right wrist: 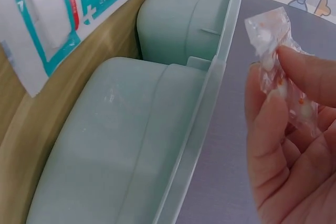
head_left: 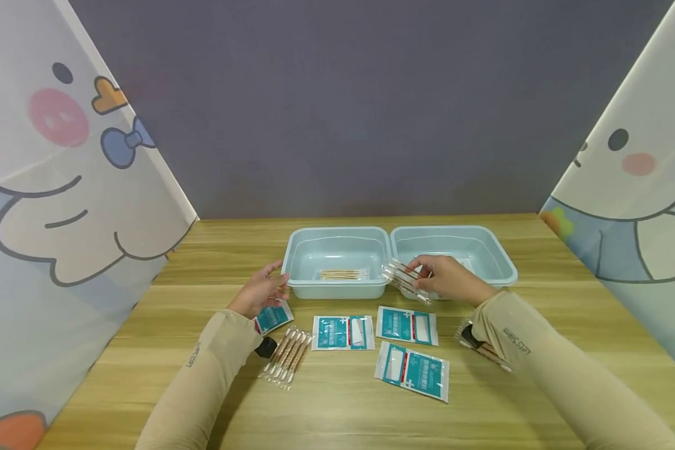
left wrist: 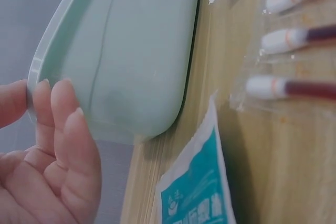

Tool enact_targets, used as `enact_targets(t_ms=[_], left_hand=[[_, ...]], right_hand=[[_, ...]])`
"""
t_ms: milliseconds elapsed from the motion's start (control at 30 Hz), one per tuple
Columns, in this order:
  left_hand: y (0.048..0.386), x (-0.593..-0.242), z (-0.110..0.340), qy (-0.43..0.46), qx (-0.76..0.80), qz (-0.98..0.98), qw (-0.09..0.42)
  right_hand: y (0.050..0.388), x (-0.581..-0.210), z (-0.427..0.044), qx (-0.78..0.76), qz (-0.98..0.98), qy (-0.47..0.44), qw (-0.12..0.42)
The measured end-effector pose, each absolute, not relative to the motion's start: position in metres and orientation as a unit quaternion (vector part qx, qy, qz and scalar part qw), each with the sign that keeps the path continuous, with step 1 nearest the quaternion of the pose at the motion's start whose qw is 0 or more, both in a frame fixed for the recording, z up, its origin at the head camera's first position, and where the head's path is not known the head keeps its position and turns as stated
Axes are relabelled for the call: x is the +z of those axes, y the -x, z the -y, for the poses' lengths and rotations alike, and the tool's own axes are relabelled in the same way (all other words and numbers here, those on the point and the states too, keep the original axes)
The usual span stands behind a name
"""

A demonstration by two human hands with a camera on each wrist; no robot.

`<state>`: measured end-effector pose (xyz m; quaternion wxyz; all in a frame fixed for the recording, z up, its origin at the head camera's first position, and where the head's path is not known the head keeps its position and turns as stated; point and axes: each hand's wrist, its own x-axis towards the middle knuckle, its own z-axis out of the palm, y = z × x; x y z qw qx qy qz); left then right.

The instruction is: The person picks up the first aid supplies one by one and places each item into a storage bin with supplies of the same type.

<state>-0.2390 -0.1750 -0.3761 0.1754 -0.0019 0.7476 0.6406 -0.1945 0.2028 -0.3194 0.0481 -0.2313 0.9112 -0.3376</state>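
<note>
At the front left corner of the left pale blue bin (head_left: 337, 291), the left hand (head_left: 261, 290) pinches the rim; the left wrist view has its thumb and fingers (left wrist: 65, 103) on either side of the edge. The right hand (head_left: 447, 278) holds a clear pack of brown-stemmed swabs (head_left: 407, 281) over the front rims where the two bins meet. Its thumb and fingertips pinch the crinkled end of the pack (right wrist: 278, 72) in the right wrist view. Wooden sticks (head_left: 343, 274) in a clear wrapper lie inside the left bin.
The right bin (head_left: 503, 272) holds a partly hidden white item. Teal-and-white packets (head_left: 343, 332) lie on the wooden table (head_left: 337, 419), one beneath the left hand. One swab pack (head_left: 287, 356) lies at the left, another (head_left: 492, 355) by the right sleeve. Cartoon-printed panels flank a grey back wall.
</note>
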Motion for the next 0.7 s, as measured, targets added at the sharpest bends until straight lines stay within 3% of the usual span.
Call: enact_targets(t_ms=[700], left_hand=[[0.240, -0.375, 0.175, 0.006, 0.643, -0.745, 0.176]], right_hand=[[0.223, -0.309, -0.186, -0.328, -0.912, 0.233, 0.083]])
